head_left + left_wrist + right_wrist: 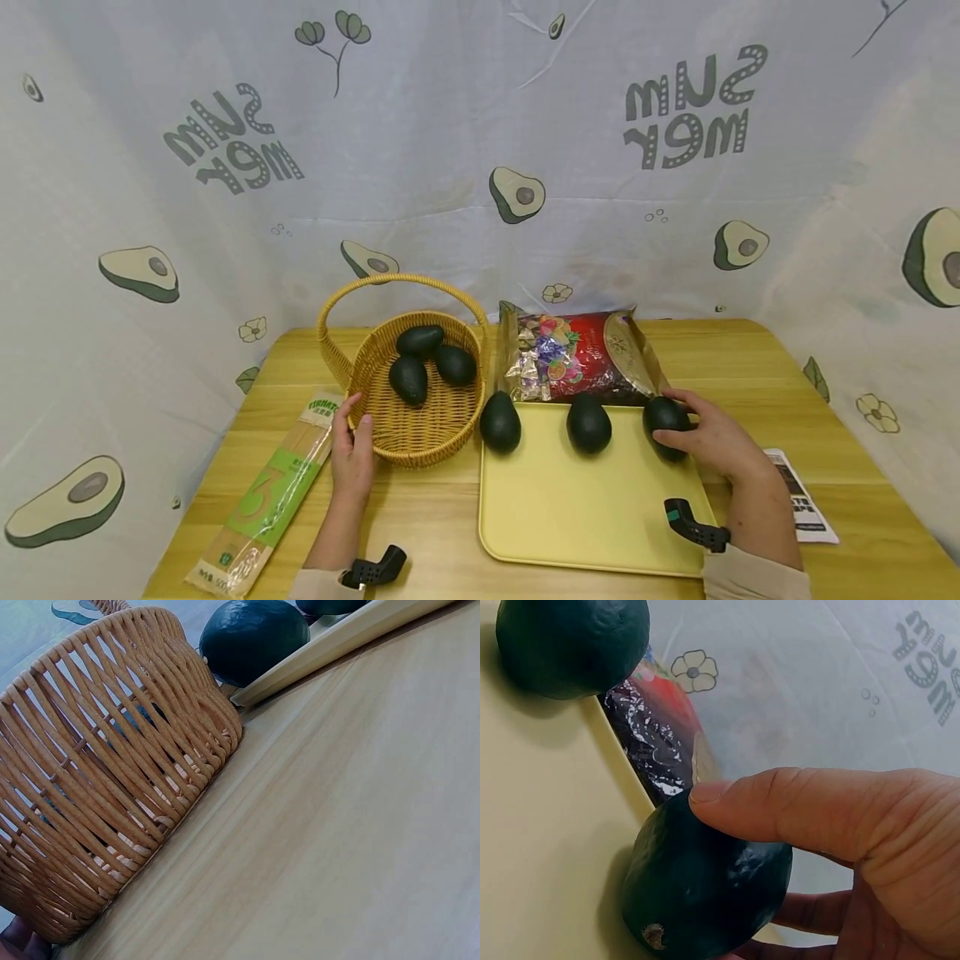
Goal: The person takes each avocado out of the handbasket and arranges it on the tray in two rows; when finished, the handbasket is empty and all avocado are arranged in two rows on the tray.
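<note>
My right hand [716, 437] grips a dark green avocado [705, 881] at the tray's far right corner, thumb on one side and fingers curled round the other. Two more avocados, the middle one [588, 423] and the left one [500, 423], sit along the far edge of the yellow tray [585, 517]. At the left side of a wicker basket [420, 454] with a tall arched handle, my left hand [354, 458] rests against the outside with its fingers extended. Inside lie three avocados [408, 381]. Only fingertips [19, 941] of that hand show in the left wrist view.
Behind the tray lies a red candy bag [592, 354]. A green-labelled pack of noodles [270, 500] is on the wooden table at left. A white packet [802, 500] lies partly behind the right forearm. A printed curtain [450, 125] hangs behind the table.
</note>
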Demonstrator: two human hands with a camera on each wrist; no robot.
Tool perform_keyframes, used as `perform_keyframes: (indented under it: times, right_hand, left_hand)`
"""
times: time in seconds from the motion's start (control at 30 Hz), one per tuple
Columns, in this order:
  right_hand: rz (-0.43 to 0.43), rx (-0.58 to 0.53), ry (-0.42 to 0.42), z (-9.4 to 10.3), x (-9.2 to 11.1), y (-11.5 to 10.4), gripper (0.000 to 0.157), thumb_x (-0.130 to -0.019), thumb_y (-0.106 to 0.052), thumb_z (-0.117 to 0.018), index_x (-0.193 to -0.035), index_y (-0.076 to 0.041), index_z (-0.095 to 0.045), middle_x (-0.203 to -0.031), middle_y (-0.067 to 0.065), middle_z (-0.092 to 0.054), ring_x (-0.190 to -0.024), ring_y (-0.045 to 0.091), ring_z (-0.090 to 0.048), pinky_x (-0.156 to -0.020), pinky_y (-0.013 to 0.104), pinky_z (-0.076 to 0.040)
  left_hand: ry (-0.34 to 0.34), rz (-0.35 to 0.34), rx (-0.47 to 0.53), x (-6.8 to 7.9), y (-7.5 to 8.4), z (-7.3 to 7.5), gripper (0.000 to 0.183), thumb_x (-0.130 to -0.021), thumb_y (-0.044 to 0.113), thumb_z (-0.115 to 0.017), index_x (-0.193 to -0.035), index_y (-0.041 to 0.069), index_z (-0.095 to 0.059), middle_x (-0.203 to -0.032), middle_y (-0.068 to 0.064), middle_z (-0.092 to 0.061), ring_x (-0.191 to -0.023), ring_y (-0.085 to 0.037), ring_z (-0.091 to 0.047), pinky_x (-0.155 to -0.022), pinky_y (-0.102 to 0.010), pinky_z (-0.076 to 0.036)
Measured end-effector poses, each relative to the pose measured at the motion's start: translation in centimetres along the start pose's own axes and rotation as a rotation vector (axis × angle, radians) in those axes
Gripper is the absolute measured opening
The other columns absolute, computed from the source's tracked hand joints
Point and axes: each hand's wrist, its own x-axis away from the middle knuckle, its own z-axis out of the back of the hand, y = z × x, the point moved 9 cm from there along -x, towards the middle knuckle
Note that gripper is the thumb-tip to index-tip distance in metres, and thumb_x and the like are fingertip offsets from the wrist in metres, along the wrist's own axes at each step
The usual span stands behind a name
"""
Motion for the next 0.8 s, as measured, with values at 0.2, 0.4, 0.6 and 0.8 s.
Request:
perform_keyframes:
  times: [0.2, 0.4, 0.6, 0.8]
  right_hand:
    - [-0.021, 0.011, -0.014, 0.0, 0.0, 0.0, 0.093, -0.094, -0.046, -0.071, -0.160, -0.003, -0.022, -0.152, 0.043, -0.029, -0.130, 0.062, -0.040, -0.098, 0.072, -0.040]
    - [-0.035, -0.016, -0.005, 0.8, 0.7, -0.3, 0.094, -0.097, -0.048, -0.066, -0.161, -0.001, -0.015, -0.153, 0.042, -0.026, -0.133, 0.062, -0.036, -0.100, 0.070, -0.041]
    - [-0.026, -0.076, 0.059, 2.1, 1.9, -1.4, 0.094, -0.099, -0.050, -0.062, -0.164, -0.006, -0.009, -0.160, 0.040, -0.016, -0.139, 0.062, -0.027, -0.100, 0.072, -0.039]
    - [0.042, -0.071, 0.152, 3.0, 3.1, -4.0, 0.087, -0.100, -0.047, -0.062, -0.164, -0.008, -0.017, -0.160, 0.036, -0.024, -0.138, 0.059, -0.033, -0.099, 0.071, -0.041]
  left_hand:
    - [0.001, 0.001, 0.004, 0.1, -0.1, 0.0, 0.041, -0.107, 0.014, -0.046, -0.148, 0.009, -0.044, -0.164, -0.011, -0.030, -0.154, -0.024, -0.018, -0.123, -0.050, -0.015]
    - [-0.007, 0.019, 0.011, 0.2, -0.1, 0.0, 0.042, -0.107, 0.015, -0.045, -0.149, 0.010, -0.043, -0.165, -0.011, -0.028, -0.154, -0.025, -0.018, -0.123, -0.051, -0.016]
    - [-0.013, 0.013, 0.013, 0.2, 0.0, -0.1, 0.042, -0.108, 0.015, -0.045, -0.149, 0.009, -0.043, -0.165, -0.012, -0.027, -0.155, -0.024, -0.015, -0.125, -0.051, -0.013]
    - [-0.013, 0.002, 0.021, 0.1, 0.0, -0.1, 0.042, -0.108, 0.014, -0.044, -0.149, 0.008, -0.042, -0.164, -0.011, -0.028, -0.155, -0.023, -0.016, -0.125, -0.047, -0.014]
